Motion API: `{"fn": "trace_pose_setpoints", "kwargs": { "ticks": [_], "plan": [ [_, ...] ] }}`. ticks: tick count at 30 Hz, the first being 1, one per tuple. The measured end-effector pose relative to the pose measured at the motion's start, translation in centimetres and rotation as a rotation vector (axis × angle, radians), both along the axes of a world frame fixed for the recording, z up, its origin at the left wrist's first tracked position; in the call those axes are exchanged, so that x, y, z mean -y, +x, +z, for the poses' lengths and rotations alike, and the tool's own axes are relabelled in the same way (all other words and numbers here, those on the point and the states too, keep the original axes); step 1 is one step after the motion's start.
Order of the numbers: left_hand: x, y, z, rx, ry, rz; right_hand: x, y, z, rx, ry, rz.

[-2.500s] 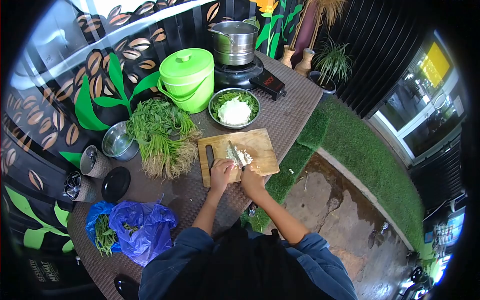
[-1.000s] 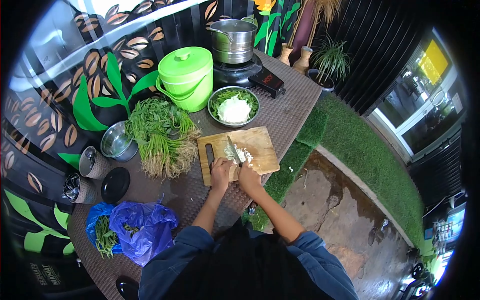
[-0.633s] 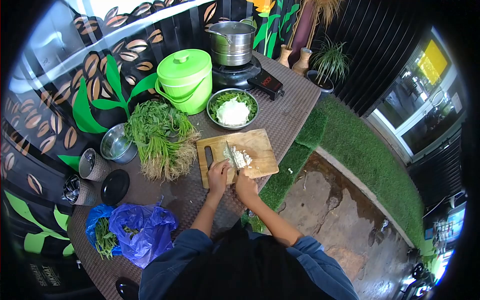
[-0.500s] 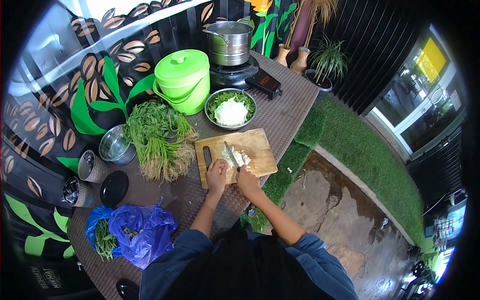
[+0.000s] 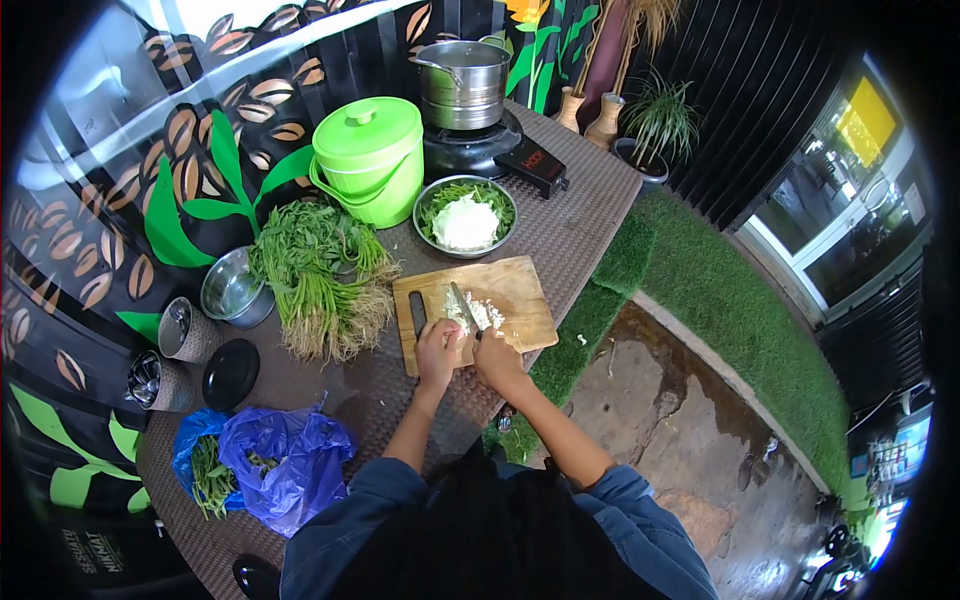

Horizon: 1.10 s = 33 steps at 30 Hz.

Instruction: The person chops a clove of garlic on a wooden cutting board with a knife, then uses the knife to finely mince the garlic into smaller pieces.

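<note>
On the wooden cutting board [image 5: 530, 305] lies a heap of finely chopped white vegetable [image 5: 485, 314], perhaps onion or garlic; its kind is not certain. My right hand [image 5: 497, 358] is closed round the dark handle of a knife [image 5: 463, 300], whose blade points away from me across the white bits. Just left of the blade, my left hand [image 5: 437, 350] has its fingers curled down on the uncut end of the white vegetable, mostly hidden under the fingertips. Behind the board stands a metal bowl [image 5: 424, 232] with cut greens [image 5: 440, 200] and a white chopped mound [image 5: 467, 222].
Bunched greens with roots [image 5: 325, 275] lie left of the board, near an empty metal bowl [image 5: 236, 290]. At the back are a lidded green bucket [image 5: 370, 165] and a steel pot [image 5: 462, 90] on a burner [image 5: 460, 150]. Purple plastic bags [image 5: 285, 465] sit front left.
The whole view has shifted slightly. Both hands stay at the same place on the board, and the knife blade is still among the white bits.
</note>
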<state>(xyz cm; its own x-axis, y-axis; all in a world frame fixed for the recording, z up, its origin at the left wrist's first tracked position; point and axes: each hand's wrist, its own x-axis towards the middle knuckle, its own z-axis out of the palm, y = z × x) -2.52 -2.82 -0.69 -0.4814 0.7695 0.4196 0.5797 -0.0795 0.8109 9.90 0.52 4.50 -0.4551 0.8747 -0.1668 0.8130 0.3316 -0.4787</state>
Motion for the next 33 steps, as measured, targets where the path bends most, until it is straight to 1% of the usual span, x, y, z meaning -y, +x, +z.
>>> {"fn": "trace_pose_setpoints", "kwargs": {
  "ticks": [1,3,5,7,9,13,16,20,22,23,25,26,28,33],
  "plan": [
    [0.0,0.0,0.0,0.000,0.007,0.006,0.4,-0.1,-0.4,0.001,0.001,0.002],
    [0.0,0.1,0.1,0.017,-0.005,0.008,1.8,-0.5,-1.6,0.047,0.042,-0.083],
    [0.0,0.2,0.2,0.032,-0.017,0.008,1.9,-0.9,-2.5,0.065,0.042,-0.082],
    [0.0,0.0,-0.1,0.004,-0.004,0.002,1.8,-1.0,-1.4,0.079,0.039,-0.074],
    [0.3,-0.1,-0.3,-0.013,-0.002,-0.013,0.3,-0.5,0.1,0.069,-0.035,-0.024],
    [0.2,-0.1,-0.6,-0.066,0.037,-0.039,-1.5,0.1,0.7,0.049,-0.034,0.029],
    [0.4,0.1,-0.1,-0.010,0.042,-0.026,-1.7,0.5,1.0,0.054,-0.029,0.076],
    [0.5,0.3,0.4,0.056,0.045,-0.037,-1.7,0.4,1.3,0.080,-0.048,0.083],
    [0.2,0.2,0.1,-0.021,0.049,-0.073,-0.7,0.4,1.0,0.061,0.011,0.065],
    [0.1,0.2,-0.1,-0.021,0.048,-0.075,-0.1,0.2,0.2,0.061,0.010,0.063],
    [0.2,0.2,0.3,-0.037,0.026,-0.075,1.0,-0.2,-1.7,0.060,0.038,-0.038],
    [0.2,0.2,0.5,-0.036,0.025,-0.074,1.3,-0.2,-2.2,0.061,0.037,-0.038],
    [0.2,0.2,0.6,-0.043,0.023,-0.078,1.8,-0.3,-2.2,0.086,0.095,-0.040],
    [0.1,0.3,0.7,-0.012,0.015,-0.082,-0.1,0.3,-0.4,0.072,0.076,0.014]
  ]
}}
